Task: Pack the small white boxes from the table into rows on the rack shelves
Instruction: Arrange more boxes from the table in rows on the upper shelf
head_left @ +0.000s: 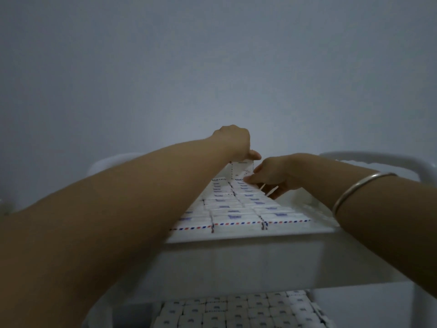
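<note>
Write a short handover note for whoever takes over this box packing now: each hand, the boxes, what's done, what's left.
Left hand grips an upright box at the far end of the top shelf.
Right hand touches the packed rows beside it.
Done: those rows; the lower shelf boxes are packed too.
Left: seat the held box; the table is out of view.

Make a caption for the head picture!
Left hand holds a white box upright on the top shelf; right hand touches it.

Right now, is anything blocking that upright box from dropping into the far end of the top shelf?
Nothing visible does. The left hand grips the box from above; the right hand is beside it, over the packed rows. The slot itself is hidden.
</note>
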A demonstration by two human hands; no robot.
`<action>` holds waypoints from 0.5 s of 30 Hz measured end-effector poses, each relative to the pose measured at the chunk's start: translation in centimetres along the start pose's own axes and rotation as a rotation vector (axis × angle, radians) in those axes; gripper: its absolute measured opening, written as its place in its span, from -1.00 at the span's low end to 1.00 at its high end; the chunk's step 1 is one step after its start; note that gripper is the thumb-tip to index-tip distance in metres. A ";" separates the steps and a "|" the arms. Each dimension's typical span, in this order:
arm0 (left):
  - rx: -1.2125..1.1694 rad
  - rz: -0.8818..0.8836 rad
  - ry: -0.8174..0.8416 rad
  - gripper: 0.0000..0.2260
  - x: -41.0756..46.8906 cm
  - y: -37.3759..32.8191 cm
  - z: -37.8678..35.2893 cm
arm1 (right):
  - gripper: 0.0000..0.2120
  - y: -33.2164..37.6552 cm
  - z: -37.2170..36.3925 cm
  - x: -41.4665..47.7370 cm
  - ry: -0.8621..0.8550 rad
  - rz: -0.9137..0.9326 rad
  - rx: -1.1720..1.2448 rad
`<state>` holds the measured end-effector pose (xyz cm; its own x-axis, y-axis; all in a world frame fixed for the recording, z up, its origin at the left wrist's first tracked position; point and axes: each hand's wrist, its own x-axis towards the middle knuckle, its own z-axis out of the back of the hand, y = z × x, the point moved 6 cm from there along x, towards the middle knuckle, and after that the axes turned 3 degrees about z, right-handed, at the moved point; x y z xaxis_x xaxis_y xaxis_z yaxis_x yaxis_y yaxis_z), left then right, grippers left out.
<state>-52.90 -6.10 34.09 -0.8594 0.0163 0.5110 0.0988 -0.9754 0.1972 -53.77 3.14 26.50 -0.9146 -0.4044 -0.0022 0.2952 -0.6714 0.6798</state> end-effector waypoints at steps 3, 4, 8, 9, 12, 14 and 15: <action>0.002 0.011 -0.008 -0.49 0.2 0.0 -0.3 | -0.73 0.0 0.0 0.1 0.007 -0.002 -0.002; 0.003 0.020 -0.006 -0.49 0.2 0.3 -0.5 | -0.74 0.0 0.0 0.1 0.009 -0.001 0.000; -0.006 0.038 0.013 -0.49 0.0 1.2 -0.9 | -0.74 0.1 0.1 0.1 0.005 0.008 -0.003; -0.033 0.036 0.029 -0.49 0.0 1.4 -1.0 | -0.74 0.1 0.2 0.1 0.005 0.007 -0.008; -0.067 0.025 0.081 -0.51 -0.3 1.5 -1.2 | -0.73 0.1 0.2 0.0 0.018 0.008 -0.003; -0.036 0.015 0.119 -0.51 -0.5 1.2 -1.5 | -0.71 0.1 0.2 0.0 0.022 0.010 0.010; -0.023 0.017 0.144 -0.51 -0.7 1.0 -1.8 | -0.71 0.1 0.2 -0.1 0.021 0.010 0.015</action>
<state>-53.10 -7.46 32.47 -0.9211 -0.0306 0.3881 0.1040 -0.9800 0.1695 -53.74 3.25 26.69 -0.9056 -0.4241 -0.0107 0.3000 -0.6579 0.6907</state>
